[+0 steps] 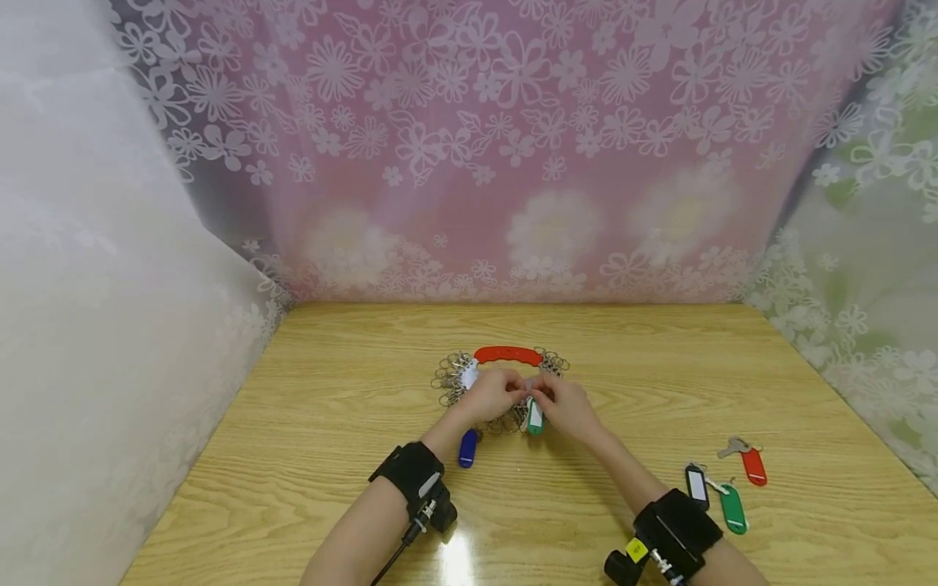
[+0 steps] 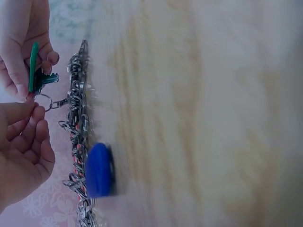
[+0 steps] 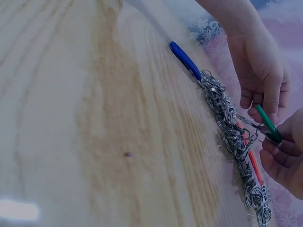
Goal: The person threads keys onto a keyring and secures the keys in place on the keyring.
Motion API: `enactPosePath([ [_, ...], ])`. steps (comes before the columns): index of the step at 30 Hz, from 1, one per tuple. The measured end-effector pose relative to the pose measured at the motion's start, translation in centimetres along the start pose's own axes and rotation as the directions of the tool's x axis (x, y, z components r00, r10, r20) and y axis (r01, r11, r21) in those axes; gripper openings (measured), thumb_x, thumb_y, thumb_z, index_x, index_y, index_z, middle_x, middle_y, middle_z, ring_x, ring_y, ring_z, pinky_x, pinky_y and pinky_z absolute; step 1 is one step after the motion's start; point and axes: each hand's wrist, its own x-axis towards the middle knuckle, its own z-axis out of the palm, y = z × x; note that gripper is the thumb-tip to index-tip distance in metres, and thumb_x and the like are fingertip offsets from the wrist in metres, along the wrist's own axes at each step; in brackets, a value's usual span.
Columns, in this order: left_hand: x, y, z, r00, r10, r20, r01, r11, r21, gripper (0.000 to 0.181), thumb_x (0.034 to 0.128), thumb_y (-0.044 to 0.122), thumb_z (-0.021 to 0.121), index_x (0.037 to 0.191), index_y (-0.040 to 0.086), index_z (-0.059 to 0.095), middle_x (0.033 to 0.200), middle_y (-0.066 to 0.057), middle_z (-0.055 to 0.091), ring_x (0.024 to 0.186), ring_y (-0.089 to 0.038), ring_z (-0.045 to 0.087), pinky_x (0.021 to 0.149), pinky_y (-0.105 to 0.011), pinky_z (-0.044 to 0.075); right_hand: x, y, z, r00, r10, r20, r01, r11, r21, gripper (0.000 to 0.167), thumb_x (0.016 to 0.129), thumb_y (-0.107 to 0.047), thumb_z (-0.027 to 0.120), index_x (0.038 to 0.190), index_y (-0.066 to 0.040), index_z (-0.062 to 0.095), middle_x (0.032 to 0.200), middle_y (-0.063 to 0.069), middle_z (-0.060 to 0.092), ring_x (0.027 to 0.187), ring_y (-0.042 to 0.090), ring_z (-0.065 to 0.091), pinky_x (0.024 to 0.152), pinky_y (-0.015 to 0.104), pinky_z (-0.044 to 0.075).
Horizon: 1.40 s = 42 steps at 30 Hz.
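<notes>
In the head view my left hand [image 1: 496, 394] and right hand [image 1: 563, 404] meet over a large key-ring holder with a red handle [image 1: 508, 355] and many small metal clips [image 1: 449, 381]. My left fingertips pinch a small split ring [image 2: 46, 100], which joins a clip on the holder. Between my right thumb and fingers is a green key tag [image 1: 536, 418]; a toothed key [image 2: 49, 78] hangs beside it in the left wrist view. A blue key tag [image 1: 467, 449] lies at the holder's near left side.
On the wooden table [image 1: 330, 488], at the right, lie a black key tag [image 1: 696, 486], another green tag [image 1: 733, 509] and a red tag [image 1: 754, 467] with a key [image 1: 735, 446]. Flowered cloth [image 1: 476, 163] hangs behind and at the sides.
</notes>
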Motion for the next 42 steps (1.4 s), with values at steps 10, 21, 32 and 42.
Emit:
enactPosePath([
  [10,-0.6,-0.5,0.3,0.947,0.304,0.103,-0.317,0.841,0.439,0.012,0.0922,0.015,0.058,0.092,0.012,0.07,0.082,0.002,0.065,0.064,-0.003,0.053,0.057,-0.015,0.038,-1.6,-0.3,0.9,0.987,0.157,0.03,-0.156,0.987,-0.031,0.005,0.089,-0.003,0.058,0.088,0.0,0.062,0.074,0.002,0.059,0.062,0.011,0.048,0.055,0.026,0.041],
  [21,-0.6,-0.3,0.5,0.928,0.336,0.162,-0.372,0.792,0.484,0.023,0.0885,0.011,0.061,0.066,0.015,0.058,0.062,0.005,0.045,0.056,-0.007,0.037,0.055,-0.017,0.027,-2.4,-0.6,1.7,0.986,0.166,0.017,-0.163,0.98,-0.114,0.009,0.083,0.0,0.063,0.079,-0.005,0.056,0.07,0.001,0.056,0.062,0.012,0.049,0.055,0.028,0.041],
  [32,-0.5,-0.4,1.1,0.934,0.286,0.215,-0.357,0.788,0.501,0.01,0.0862,0.01,0.063,0.083,0.015,0.071,0.079,0.005,0.064,0.067,-0.003,0.055,0.059,-0.014,0.039,-2.4,-0.7,1.9,0.988,0.147,0.043,-0.137,0.975,-0.172,0.013,0.078,0.001,0.066,0.07,-0.006,0.06,0.066,-0.001,0.057,0.061,0.012,0.05,0.057,0.03,0.043],
  [42,-0.7,-0.3,1.1,0.953,0.248,0.173,-0.299,0.86,0.412,0.012,0.0885,0.01,0.06,0.08,0.012,0.069,0.071,0.006,0.057,0.058,-0.004,0.045,0.054,-0.015,0.034,-2.7,-0.4,1.9,0.987,0.147,0.062,-0.132,0.971,-0.201,0.014,0.077,0.001,0.066,0.069,-0.006,0.059,0.064,-0.001,0.054,0.058,0.012,0.046,0.055,0.029,0.041],
])
